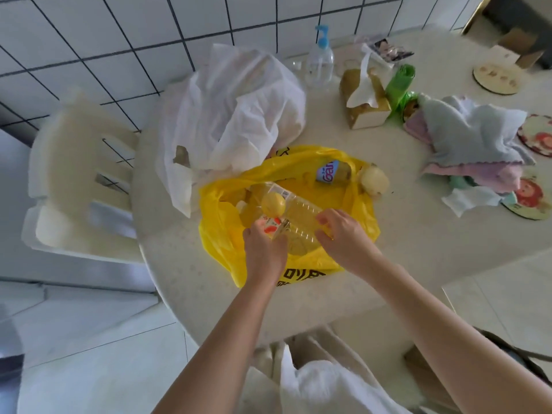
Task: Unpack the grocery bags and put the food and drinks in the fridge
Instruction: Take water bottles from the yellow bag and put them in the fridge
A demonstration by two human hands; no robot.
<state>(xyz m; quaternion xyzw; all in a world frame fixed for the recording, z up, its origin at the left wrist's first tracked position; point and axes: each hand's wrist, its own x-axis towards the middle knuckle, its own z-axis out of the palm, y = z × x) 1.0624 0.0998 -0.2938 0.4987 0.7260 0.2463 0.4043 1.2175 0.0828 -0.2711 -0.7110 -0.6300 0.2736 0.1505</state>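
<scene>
My left hand (263,240) and my right hand (340,231) are both down in the open mouth of the yellow bag (298,171), which lies on the pale round table (418,240). Between them is a clear plastic box (298,216) with a yellow fruit (273,204) showing at its far left end. My left fingers curl around the box's near left corner, by a red and white label. My right fingers are bent over its right end, thumb on the near edge, so both hands grip the box inside the bag.

Further back in the yellow bag lies a bottle (331,172) with a blue and white label, on its side. Just beside the bag's far right edge sits a round pale fruit (374,181) on the table.

Behind the yellow bag, touching it, stands a white bag (236,106), crumpled and full. To the right lie a heap of folded cloths (472,138), a tissue box (364,100) and a green roll (400,82). A pump bottle (320,59) stands near the tiled wall. A white plastic chair (77,180) sits at the table's left.
</scene>
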